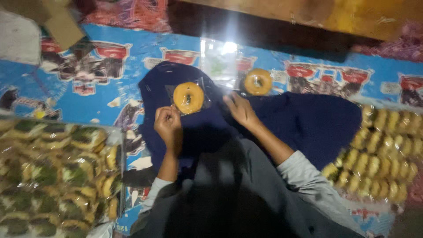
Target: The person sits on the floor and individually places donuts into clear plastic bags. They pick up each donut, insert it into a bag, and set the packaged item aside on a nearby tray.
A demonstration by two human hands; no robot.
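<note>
Grey sleeves low in frame; left hand [168,123] in a narrow pinch grip on the clear wrapper of a bagged doughnut [188,97], just above that grip. Right hand [240,110] flat and open beside it. One wrapped doughnut [258,81] lies beyond; heaped trays [387,150] remain unwrapped, by the look of it.

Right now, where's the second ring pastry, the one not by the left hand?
In the head view, the second ring pastry lies right of centre on the blue printed mat, at the dark blue cloth's upper edge, just above the right hand.
</note>
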